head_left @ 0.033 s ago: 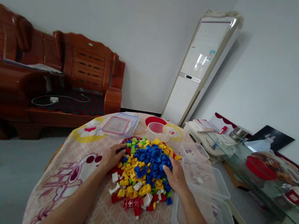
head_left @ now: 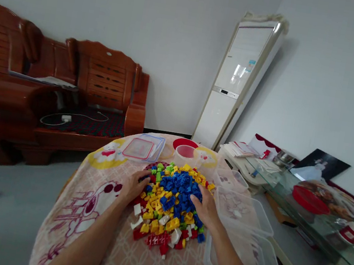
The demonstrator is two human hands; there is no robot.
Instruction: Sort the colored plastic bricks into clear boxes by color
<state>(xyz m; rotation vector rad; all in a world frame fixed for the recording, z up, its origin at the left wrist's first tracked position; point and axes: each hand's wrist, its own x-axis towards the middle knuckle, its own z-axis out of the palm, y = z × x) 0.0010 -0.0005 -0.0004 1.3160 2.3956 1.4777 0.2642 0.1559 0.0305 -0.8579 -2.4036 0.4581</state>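
A heap of small plastic bricks [head_left: 170,203] in blue, yellow, red, green and white lies on a round table covered by a pink cartoon cloth [head_left: 91,199]. My left hand [head_left: 134,186] rests against the heap's left side, fingers spread over the bricks. My right hand [head_left: 207,207] lies flat on the heap's right side, fingers stretched toward the blue bricks in the middle. Neither hand visibly holds a brick.
Clear plastic boxes [head_left: 242,207] stand right of the heap, with a larger one [head_left: 254,258] nearer me. Flat lids [head_left: 142,148] and a clear tub by a red lid [head_left: 185,152] lie behind it. A wooden sofa [head_left: 96,87], a standing air conditioner [head_left: 236,79] and a cluttered glass table [head_left: 315,201] surround the table.
The view has shifted slightly. Both hands stay on the sides of the heap, the right one a touch closer in.
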